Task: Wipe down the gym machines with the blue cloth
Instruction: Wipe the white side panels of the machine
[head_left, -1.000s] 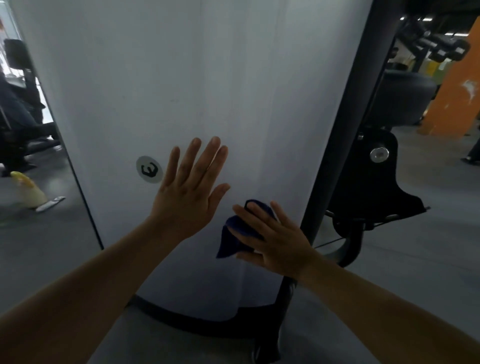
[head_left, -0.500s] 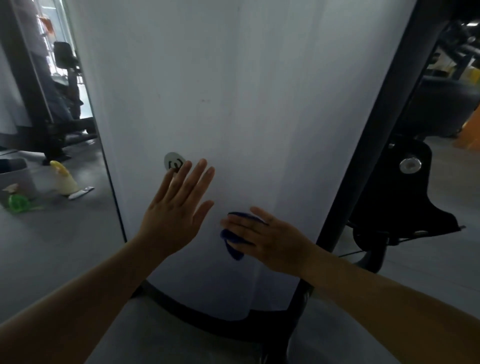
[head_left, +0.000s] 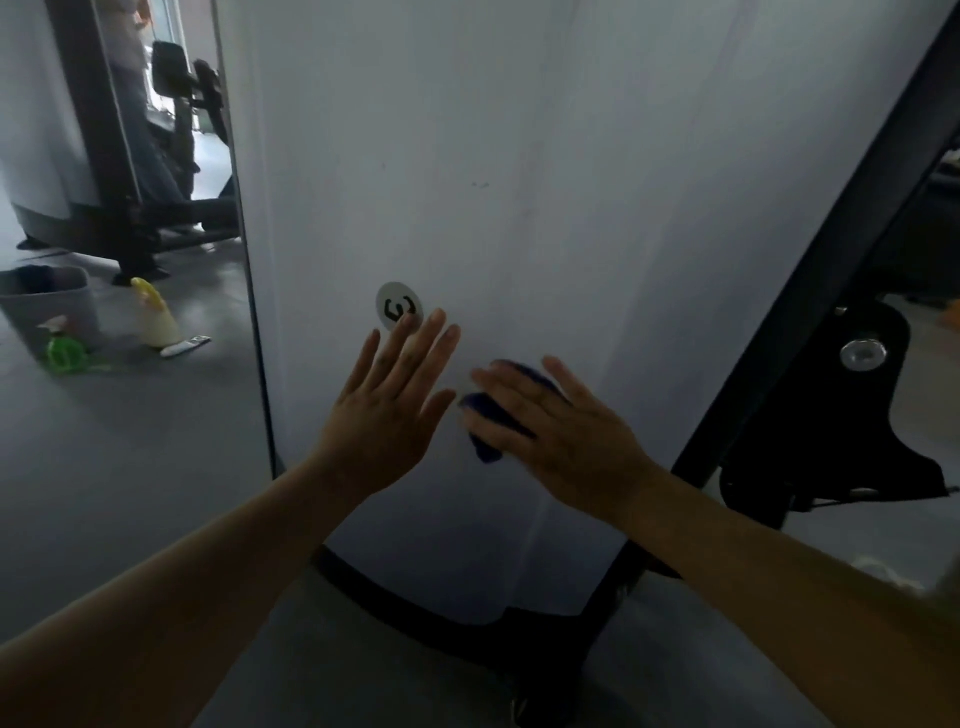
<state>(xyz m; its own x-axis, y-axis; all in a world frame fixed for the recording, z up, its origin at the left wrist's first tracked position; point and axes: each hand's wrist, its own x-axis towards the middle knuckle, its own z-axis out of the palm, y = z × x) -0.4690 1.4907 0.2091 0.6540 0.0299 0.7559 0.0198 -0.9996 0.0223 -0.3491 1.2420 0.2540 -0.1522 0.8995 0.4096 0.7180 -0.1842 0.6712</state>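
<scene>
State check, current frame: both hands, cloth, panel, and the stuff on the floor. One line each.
left hand: open, flat on the white panel, fingertip over the round sticker.
right hand: fingers straight, pressing the blue cloth to the panel.
blue cloth: bunched under the right hand.
grey bin: on the floor, no lid.
yellow-capped bottle: standing, capped.
green spray bottle: by the bin; upright or tipped unclear.

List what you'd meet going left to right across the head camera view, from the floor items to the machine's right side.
grey bin → green spray bottle → yellow-capped bottle → left hand flat on the white panel → blue cloth pressed under the right hand → silver bolt
</scene>
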